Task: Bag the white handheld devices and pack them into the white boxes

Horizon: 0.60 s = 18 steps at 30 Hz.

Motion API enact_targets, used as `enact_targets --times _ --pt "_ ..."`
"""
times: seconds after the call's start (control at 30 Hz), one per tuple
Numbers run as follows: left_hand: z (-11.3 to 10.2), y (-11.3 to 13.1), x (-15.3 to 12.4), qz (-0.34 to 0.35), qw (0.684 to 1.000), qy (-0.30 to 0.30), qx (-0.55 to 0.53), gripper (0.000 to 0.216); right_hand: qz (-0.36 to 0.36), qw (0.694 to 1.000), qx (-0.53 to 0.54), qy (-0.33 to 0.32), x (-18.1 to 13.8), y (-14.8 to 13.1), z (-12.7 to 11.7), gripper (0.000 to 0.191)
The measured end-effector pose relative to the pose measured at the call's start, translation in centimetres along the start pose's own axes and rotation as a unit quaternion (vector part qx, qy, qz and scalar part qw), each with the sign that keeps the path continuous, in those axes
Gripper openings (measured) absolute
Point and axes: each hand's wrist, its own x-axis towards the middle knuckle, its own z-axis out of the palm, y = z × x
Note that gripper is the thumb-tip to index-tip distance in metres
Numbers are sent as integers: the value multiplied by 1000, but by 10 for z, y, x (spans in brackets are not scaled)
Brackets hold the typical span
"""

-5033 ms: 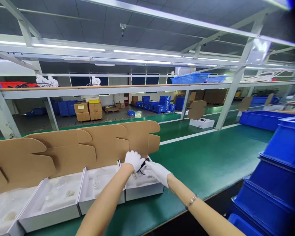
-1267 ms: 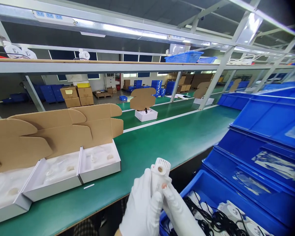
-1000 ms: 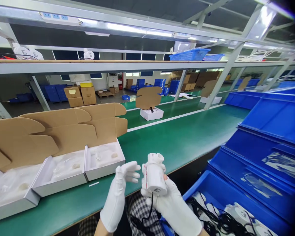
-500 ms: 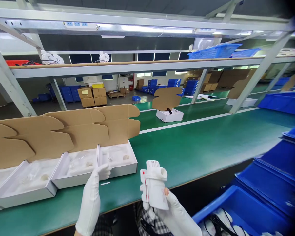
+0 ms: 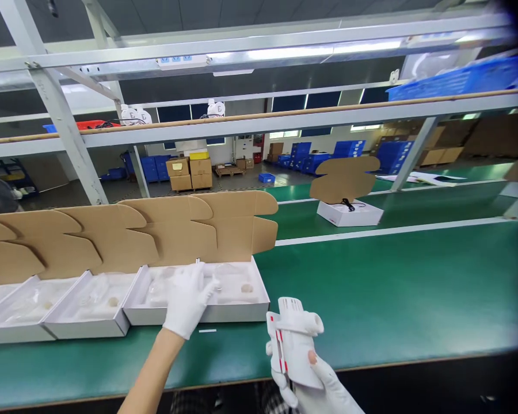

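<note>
In my gloved right hand is a white plastic device with a round side opening, slots at its top and red marks along one side. I hold it over the bench's front edge, its slotted end pointing away from me. My gloved left hand reaches over the front wall of the rightmost white carton, near where it meets the neighbouring carton. Its fingers are apart; whether they touch the small white part beside the thumb I cannot tell. Inside the rightmost carton lies a white insert with a round hole.
More open cartons with raised brown lids stand in a row to the left on the green bench. Farther back sits another open box with a black cable on it. A metal shelf crosses above, carrying a blue basket.
My left hand has moved forward and over the cartons, its fingers spreading. My view has turned left, so the blue bins at the right are gone. The right hand still holds the device.
</note>
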Motion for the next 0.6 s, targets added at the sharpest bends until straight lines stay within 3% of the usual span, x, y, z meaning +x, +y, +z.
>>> enact_targets --times 0.1,0.23,0.3,0.43,0.6 --pt "10 13 32 44 991 -81 94 68 -6 997 -80 -15 4 -5 15 53" --pt "19 30 77 153 965 -175 124 22 -25 976 -215 -22 20 -8 37 56" --pt "19 38 88 197 950 -210 121 17 -33 953 -301 -9 34 -3 39 65" --pt "9 51 82 223 941 -228 109 17 -52 906 -413 79 56 18 24 74" --pt "-7 66 54 183 954 -218 90 16 -59 847 -493 191 53 23 18 49"
